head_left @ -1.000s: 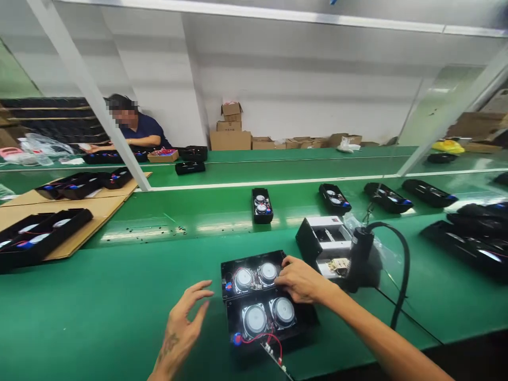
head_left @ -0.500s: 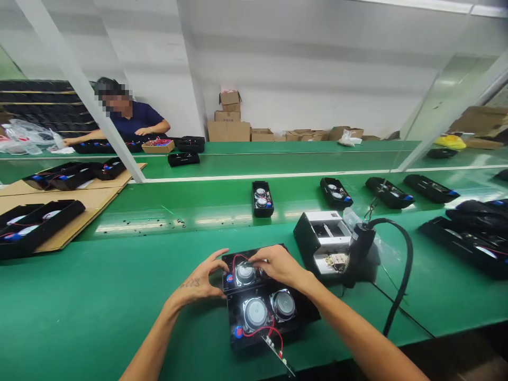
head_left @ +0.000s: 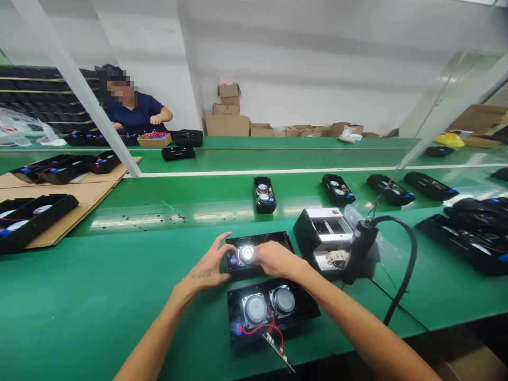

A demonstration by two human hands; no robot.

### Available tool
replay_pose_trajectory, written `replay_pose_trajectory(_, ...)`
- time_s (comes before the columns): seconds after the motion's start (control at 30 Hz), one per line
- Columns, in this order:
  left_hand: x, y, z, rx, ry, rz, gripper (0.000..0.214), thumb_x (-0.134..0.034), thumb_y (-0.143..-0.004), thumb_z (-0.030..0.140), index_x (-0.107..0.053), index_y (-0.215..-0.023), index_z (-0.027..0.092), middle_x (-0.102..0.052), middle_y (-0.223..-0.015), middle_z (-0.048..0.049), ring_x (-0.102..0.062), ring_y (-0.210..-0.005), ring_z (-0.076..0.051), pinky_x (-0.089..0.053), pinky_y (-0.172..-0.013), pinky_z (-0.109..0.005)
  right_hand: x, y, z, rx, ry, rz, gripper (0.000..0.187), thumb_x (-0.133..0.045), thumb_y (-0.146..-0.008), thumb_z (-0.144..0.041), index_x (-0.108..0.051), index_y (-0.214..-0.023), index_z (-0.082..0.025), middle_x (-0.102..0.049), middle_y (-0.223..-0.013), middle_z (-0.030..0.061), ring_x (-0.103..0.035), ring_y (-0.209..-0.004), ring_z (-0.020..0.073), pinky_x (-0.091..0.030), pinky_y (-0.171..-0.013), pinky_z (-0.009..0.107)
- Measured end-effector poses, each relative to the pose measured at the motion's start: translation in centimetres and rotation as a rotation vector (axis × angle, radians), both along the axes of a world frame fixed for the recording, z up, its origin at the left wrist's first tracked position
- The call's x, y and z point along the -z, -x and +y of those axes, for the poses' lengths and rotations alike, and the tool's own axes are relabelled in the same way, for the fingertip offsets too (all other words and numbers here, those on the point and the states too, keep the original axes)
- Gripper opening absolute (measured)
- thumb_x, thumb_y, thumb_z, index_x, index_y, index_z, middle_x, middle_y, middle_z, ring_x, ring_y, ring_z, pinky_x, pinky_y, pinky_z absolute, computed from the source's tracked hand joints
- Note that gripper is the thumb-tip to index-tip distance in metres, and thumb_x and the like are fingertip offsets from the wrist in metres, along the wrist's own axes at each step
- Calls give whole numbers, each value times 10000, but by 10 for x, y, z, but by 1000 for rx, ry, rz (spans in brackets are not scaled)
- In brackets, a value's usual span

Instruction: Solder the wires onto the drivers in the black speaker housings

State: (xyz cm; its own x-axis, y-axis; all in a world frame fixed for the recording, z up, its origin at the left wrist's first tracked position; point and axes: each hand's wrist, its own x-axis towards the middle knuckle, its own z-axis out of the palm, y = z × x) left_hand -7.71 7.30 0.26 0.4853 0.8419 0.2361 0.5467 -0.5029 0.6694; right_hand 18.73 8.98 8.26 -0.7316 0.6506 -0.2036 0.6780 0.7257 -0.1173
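Curling the right hand [head_left: 275, 259] over a round speaker [head_left: 246, 254] in a black case [head_left: 275, 241], grip unclear; holding the left hand [head_left: 204, 270] open, fingers just beside the case's edge, a second case [head_left: 305, 312] lying nearer than the fingers.

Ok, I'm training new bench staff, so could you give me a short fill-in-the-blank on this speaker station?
The left hand and right hand are both over the ___ of the two black speaker housings.
The nearer housing holds ___ round speakers.
The wire inside it is ___.
The bench top is ___.

Answers: farther; two; red; green.
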Motion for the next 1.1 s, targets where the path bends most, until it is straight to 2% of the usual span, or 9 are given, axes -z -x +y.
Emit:
replay_pose_trajectory(0.17,-2,-28,-13,19,-199,141,565,-882,-697,166,-646,-1198,276,-563,-1466,-104,-355,-1550,-395,-239,-1304,-674,-4,1,-8,-67,-23,8,344,-531,-881,-52,-727,-1140,-166,-777,-1113,140,-738,-910,254,-460,-780,336)
replay_pose_trajectory(0.27,-1,-38,-9,7,-198,187,461,-900,-658,164,-713,-1068,262,-570,-1472,-108,-339,-1548,-427,-212,-1302,-690,1,-2,-13,-102,-17,29,318,-565,-847,-75,-716,-1113,-164,-773,-1060,132,-725,-889,260,-458,-816,369)
replay_pose_trajectory(0.4,0,-42,2,7,-171,102,343,-827,-670,108,-745,-968,256,-588,-1465,-84,-347,-1535,-391,-258,-1291,-640,12,-5,-18,-63,-41,110,348,-600,-865,-138,-681,-1203,-143,-758,-1123,151,-711,-971,290,-449,-874,411)
replay_pose_trajectory(0.5,-5,-43,18,8,-3,-7,273,-879,-630,183,-758,-868,242,-627,-1403,-67,-393,-1480,-374,-280,-1291,-582,13,-3,-13,-23,-59,143,458,-592,-872,-99,-627,-1325,-151,-754,-1183,156,-705,-1027,281,-433,-900,402)
replay_pose_trajectory(0.6,-12,-42,37,12,172,-38,331,-955,-536,276,-752,-793,228,-657,-1357,-67,-443,-1416,-372,-335,-1256,-540,2,3,2,25,20,120,446,-596,-846,-63,-690,-1264,-185,-791,-1065,122,-722,-985,266,-426,-825,343)
replay_pose_trajectory(0.73,-21,-41,61,1,353,-35,573,-959,-518,297,-750,-1042,197,-743,-991,-63,-651,-1110,-295,-537,-995,-437,-19,9,30,104,178,110,379,-681,-757,-76,-794,-1099,-197,-811,-969,85,-727,-874,238,-409,-684,275)
replay_pose_trajectory(0.83,-31,-39,77,2,491,-44,679,-955,-512,321,-725,-1136,187,-731,-831,-1,-681,-833,-213,-552,-816,-356,-27,12,49,133,226,130,361,-754,-704,-104,-816,-1054,-173,-813,-948,62,-714,-847,217,-415,-648,250)
replay_pose_trajectory(0.97,-44,-38,93,10,582,-81,450,-956,-462,312,-759,-848,193,-768,-949,-26,-689,-932,-226,-525,-880,-348,-27,14,66,227,269,167,416,-806,-676,-124,-821,-1090,-159,-814,-958,38,-703,-837,190,-443,-639,225)
replay_pose_trajectory(1.1,-46,-38,101,25,628,-141,297,-937,-458,287,-705,-619,195,-772,-1068,-51,-671,-1074,-250,-476,-1025,-379,-25,11,69,283,284,212,440,-832,-694,-172,-819,-1133,-189,-804,-937,6,-693,-857,173,-455,-677,216)
